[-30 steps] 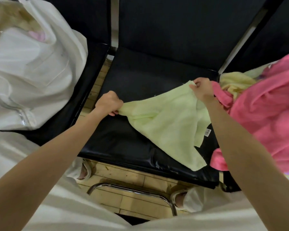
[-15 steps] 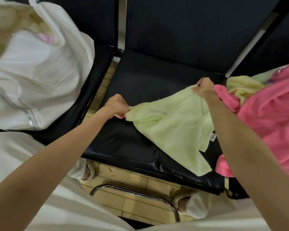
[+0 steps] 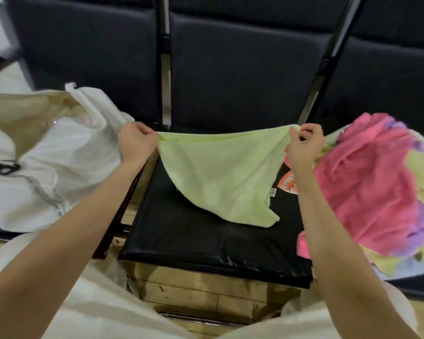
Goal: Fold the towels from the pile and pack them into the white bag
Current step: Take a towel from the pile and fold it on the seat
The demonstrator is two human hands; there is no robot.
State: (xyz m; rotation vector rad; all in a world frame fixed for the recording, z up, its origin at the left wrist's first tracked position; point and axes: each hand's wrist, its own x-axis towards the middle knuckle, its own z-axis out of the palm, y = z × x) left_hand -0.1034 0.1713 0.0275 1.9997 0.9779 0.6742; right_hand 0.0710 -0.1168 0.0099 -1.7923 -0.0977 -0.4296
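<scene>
A pale green towel point(image 3: 225, 177) hangs stretched between my hands above the black middle seat point(image 3: 206, 243). My left hand point(image 3: 135, 140) pinches its left corner and my right hand point(image 3: 304, 145) pinches its right corner. The towel's lower point droops onto the seat. The pile of towels point(image 3: 377, 189), mostly pink with yellow and purple ones, lies on the seat to the right. The white bag point(image 3: 47, 152) sits open on the left seat, with something pink inside.
Dark padded seat backs point(image 3: 242, 64) rise behind the seats. A small orange packet point(image 3: 288, 183) lies on the middle seat by my right wrist. Wooden floor point(image 3: 206, 289) and a metal bar show below the seat's front edge, between my knees.
Both hands have lifted the green towel off the seat and pulled its top edge taut. The view has tilted upward, showing more of the seat backs.
</scene>
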